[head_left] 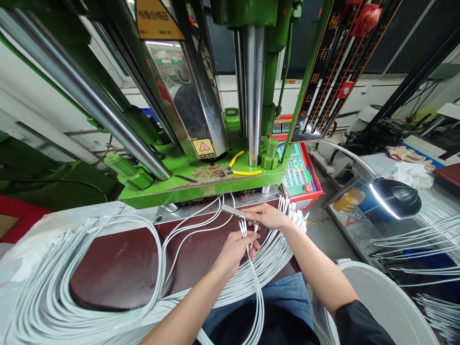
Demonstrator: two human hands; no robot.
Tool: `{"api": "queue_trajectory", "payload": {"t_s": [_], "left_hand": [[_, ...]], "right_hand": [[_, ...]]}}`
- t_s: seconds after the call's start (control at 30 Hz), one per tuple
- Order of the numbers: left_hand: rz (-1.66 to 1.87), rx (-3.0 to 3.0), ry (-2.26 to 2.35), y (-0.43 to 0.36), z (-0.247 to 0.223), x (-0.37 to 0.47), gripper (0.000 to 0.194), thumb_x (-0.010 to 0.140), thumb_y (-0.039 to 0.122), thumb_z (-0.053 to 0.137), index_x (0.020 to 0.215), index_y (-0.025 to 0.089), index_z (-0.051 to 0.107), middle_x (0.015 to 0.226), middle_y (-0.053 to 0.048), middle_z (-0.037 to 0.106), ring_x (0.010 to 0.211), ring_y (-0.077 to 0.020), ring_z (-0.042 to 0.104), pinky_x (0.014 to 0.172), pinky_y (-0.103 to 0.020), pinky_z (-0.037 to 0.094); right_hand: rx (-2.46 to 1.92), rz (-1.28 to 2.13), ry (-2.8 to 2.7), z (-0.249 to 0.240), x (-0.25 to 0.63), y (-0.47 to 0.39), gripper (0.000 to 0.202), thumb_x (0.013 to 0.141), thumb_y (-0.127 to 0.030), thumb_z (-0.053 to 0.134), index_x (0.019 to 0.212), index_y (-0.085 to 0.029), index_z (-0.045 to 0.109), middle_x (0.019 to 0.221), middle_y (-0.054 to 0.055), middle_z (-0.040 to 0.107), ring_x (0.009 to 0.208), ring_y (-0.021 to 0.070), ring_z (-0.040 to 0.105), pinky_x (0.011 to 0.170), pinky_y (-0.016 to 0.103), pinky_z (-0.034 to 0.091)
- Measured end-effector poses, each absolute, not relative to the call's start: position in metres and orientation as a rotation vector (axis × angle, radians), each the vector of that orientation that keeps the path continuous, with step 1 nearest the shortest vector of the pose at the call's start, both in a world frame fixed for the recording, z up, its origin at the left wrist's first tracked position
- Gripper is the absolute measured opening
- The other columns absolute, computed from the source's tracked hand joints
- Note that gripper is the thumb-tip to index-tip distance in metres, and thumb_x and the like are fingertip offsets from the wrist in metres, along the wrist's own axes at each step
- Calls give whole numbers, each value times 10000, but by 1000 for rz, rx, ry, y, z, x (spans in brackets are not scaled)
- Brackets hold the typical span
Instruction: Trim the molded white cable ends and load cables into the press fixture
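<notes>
Far left, a thick sheaf of white cables (64,278) loops across a clear plastic sheet (21,254) and around the dark brown worktop (118,268), laid in a broad curve, apparently so the strands stay untangled and their ends come round to the front. Above it rise the slanted steel columns (89,100) and the green bed (201,177) of a vertical moulding machine, with yellow-handled pliers (239,170) resting on the bed close to reach. At the centre, the left hand (235,249) is closed round a small bunch of cable ends (244,229), fingers curled and pinching them upright so the tips stand level. Just beside and above it, the right hand (268,215) pinches a slim metal strip (233,211) between thumb and fingers, holding it flat across the cable tips, seemingly to line it up with them; the two hands are nearly touching. Behind the right wrist another fan of cable plugs (296,215) sticks out off the worktop's edge. Lower down, loose strands hang over the person's lap. Further right, a red control box (300,170) with a keypad sits under the machine's black nameplate (334,72), a gooseneck lamp (393,197) is lit, apparently aimed at the neighbouring bench, and a white bucket (384,297) stands near the right elbow, with more white cables (424,239) lying beyond it.
</notes>
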State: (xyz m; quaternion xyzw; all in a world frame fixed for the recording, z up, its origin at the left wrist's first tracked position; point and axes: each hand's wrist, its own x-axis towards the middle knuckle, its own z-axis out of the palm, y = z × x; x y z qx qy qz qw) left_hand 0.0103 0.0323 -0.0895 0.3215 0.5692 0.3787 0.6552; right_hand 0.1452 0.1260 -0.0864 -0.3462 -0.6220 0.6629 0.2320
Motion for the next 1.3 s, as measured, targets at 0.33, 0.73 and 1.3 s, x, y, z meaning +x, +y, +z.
{"api": "queue_trajectory", "payload": {"t_s": [0.33, 0.73, 1.3], "left_hand": [[1014, 599, 1298, 26, -88, 13, 340, 677, 353, 727, 899, 109, 646, 722, -56, 661, 660, -162, 632, 667, -293, 503], [1007, 634, 1324, 27, -87, 10, 261, 694, 364, 705, 751, 135, 594, 565, 9, 586, 433, -84, 472, 453, -220, 354], [982, 590, 1281, 30, -82, 13, 218, 662, 331, 702, 690, 130, 620, 448, 41, 504, 351, -61, 384, 387, -207, 276]], "right_hand": [[-1041, 1942, -1516, -96, 153, 135, 358, 859, -260, 598, 1207, -188, 641, 694, 16, 645, 553, 108, 544, 515, 248, 495], [-1044, 1926, -1555, -96, 157, 138, 327, 882, -250, 569, 1197, -213, 650, 676, 6, 626, 501, 83, 515, 438, 208, 480], [-937, 1900, -1663, -95, 155, 134, 369, 840, -335, 603, 1175, -194, 667, 752, 27, 667, 561, 106, 551, 457, 216, 477]]}}
